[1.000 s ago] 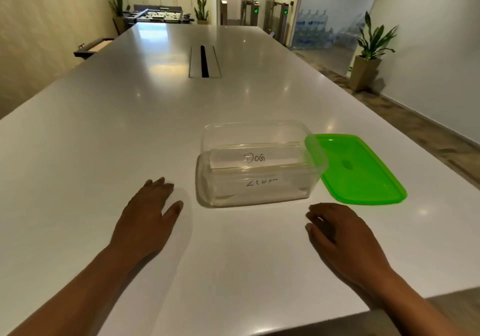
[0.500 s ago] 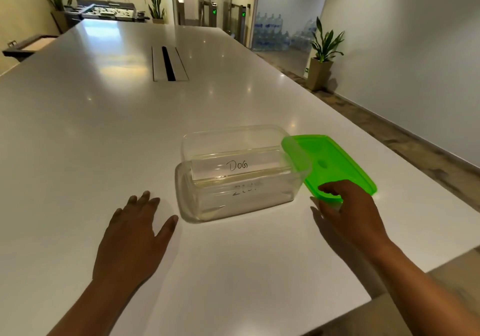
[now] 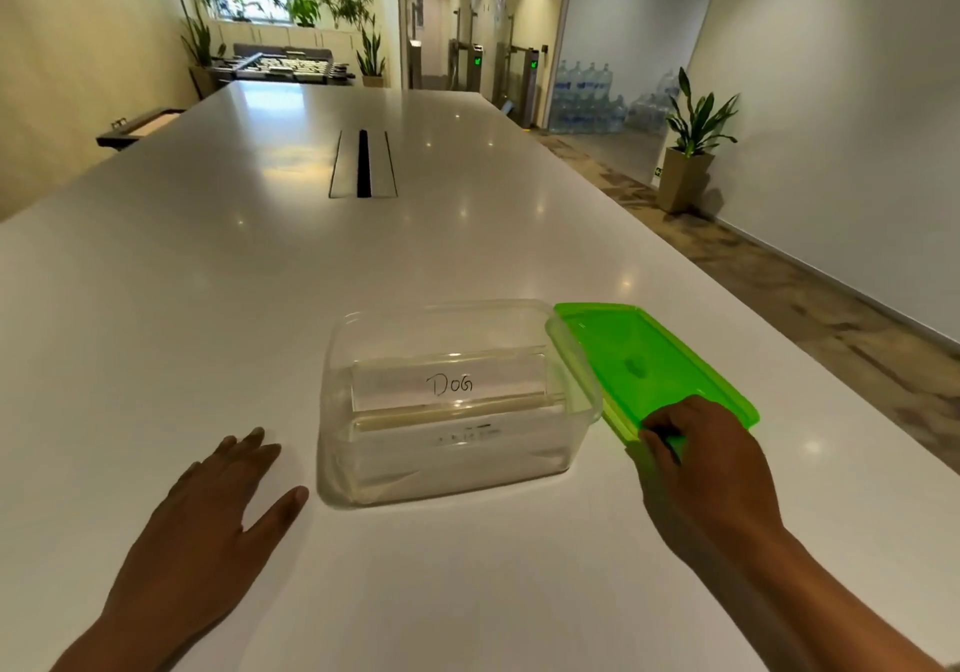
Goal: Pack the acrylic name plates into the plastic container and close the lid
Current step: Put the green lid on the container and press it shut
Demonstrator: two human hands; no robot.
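Our right hand (image 3: 701,458) has reached the green lid (image 3: 644,359) and pinches its near edge; left hand (image 3: 218,510) lies flat, fingers straight; closing the container (image 3: 457,463) seems next

A bright green lid (image 3: 644,359) lay beside a clear plastic container (image 3: 457,463) holding a white name plate (image 3: 447,383) lettered "DOG" in black, on a glossy white table (image 3: 208,281).

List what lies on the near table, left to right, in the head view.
From the left: left hand → container → lid. The right hand grips the lid's near edge, so it has no separate place.
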